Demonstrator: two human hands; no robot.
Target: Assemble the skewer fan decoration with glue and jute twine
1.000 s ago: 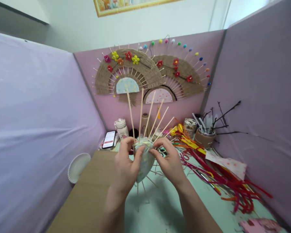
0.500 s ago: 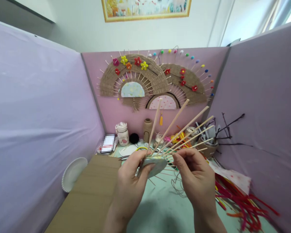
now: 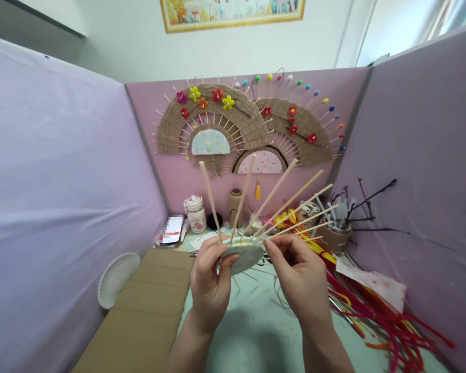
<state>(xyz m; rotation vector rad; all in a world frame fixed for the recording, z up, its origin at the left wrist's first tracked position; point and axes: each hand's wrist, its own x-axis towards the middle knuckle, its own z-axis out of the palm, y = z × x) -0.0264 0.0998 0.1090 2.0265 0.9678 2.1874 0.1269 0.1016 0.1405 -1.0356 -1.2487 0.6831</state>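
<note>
A half-round fan base [image 3: 245, 259] covered in pale green patterned cloth is gripped at its left end between the thumb and fingers of my left hand [image 3: 212, 282]. Several thin wooden sticks [image 3: 280, 184] spread upward and to the right from its curved edge. At the right end of the base, my right hand [image 3: 301, 277] is closed in a pinch, thumb and fingertips against the edge near the lowest sticks. Whatever lies between those fingertips is too small to make out. Loose twine [image 3: 276, 292] shows below and beside this hand.
Two finished fans [image 3: 213, 103] hang on the pink back panel. Brown cardboard [image 3: 140, 311] and a white plate [image 3: 116, 280] lie left. Along the back stand a jar [image 3: 196, 215] and a twine spool [image 3: 236, 202]. Pipe cleaners [image 3: 404, 331] and a pot of twigs [image 3: 336, 235] are right.
The fan base has turned, so its sticks lean further left and another stick shows at the left. My right hand has moved left and slightly up, onto the base's right end.
</note>
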